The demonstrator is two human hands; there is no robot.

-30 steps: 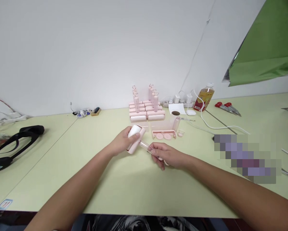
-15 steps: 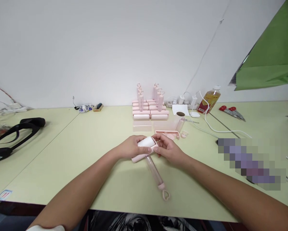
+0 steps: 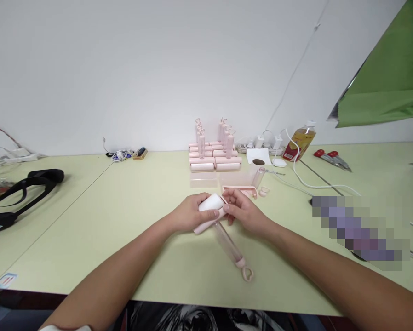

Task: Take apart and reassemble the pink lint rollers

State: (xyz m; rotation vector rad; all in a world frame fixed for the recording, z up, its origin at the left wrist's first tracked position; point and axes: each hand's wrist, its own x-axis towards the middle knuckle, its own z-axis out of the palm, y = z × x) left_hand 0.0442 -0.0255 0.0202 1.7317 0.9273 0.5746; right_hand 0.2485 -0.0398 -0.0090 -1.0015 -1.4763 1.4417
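A pink lint roller (image 3: 203, 226) with a white sticky-paper roll (image 3: 210, 202) in its frame is held between both hands above the table. My left hand (image 3: 189, 214) grips the roll and frame from the left, thumb laid along the front. At the frame's right end, my right hand (image 3: 243, 211) pinches it between thumb and fingers; the fingertips are partly hidden behind it. From the frame a clear pink handle (image 3: 230, 243) with a heart-shaped loop (image 3: 247, 274) slants down to the right. Just behind my hands lie a pink frame part (image 3: 241, 189) and a small heart-loop piece (image 3: 263, 191).
Several assembled lint rollers (image 3: 215, 158) stand in rows near the wall. Clear covers (image 3: 203, 179), a loose handle (image 3: 259, 177) and a paper roll (image 3: 258, 162) lie before them. A drink bottle (image 3: 299, 141), cables (image 3: 298, 174) and red-handled tools (image 3: 332, 159) occupy the right; black straps (image 3: 23, 197), the left.
The lint roller has shifted slightly right and turned, its handle's loop end swinging right and a little up. Both hands keep hold of it.
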